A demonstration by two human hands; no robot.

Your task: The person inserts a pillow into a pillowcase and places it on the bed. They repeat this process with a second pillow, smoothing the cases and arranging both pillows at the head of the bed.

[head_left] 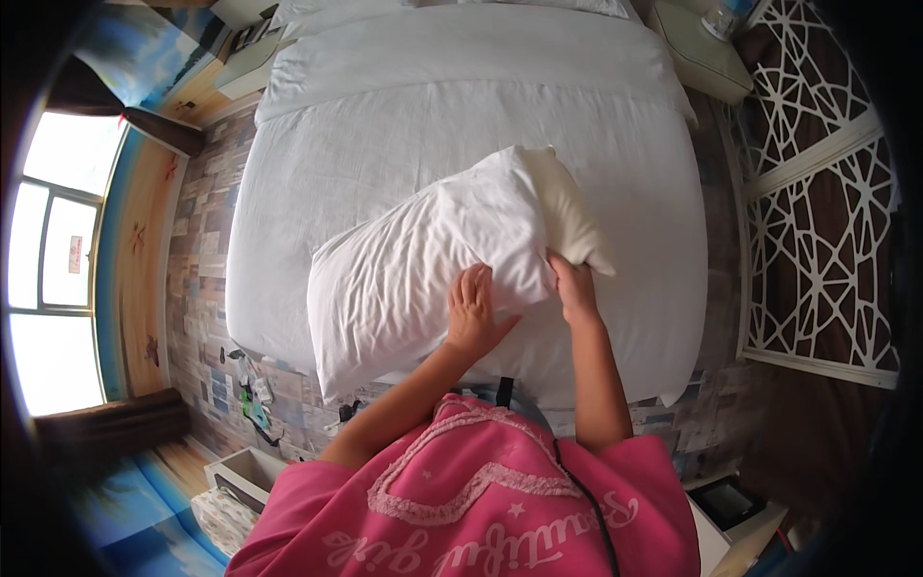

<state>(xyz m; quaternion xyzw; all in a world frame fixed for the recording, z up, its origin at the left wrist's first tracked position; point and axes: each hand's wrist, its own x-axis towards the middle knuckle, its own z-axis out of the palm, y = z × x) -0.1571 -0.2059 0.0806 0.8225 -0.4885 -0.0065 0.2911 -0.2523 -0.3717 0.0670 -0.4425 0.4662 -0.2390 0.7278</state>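
A pillow lies aslant on the near half of the bed, most of it inside a white pillowcase (394,260). At the right end its cream-coloured inner pillow (569,213) sticks out of the case's opening. My left hand (474,310) rests on the near side of the case, fingers stretched out and thumb apart. At the opening's near corner, my right hand (571,287) is closed on the edge of the pillowcase, beside the bare pillow corner. Its fingertips are partly hidden by the cloth.
The bed (317,125) is spread with white sheets, with more pillows (548,6) at its far end. A bedside table (700,48) stands far right, near a white lattice screen (817,260). Cords and small items (255,394) lie on the floor at left. An open drawer (245,471) is near left.
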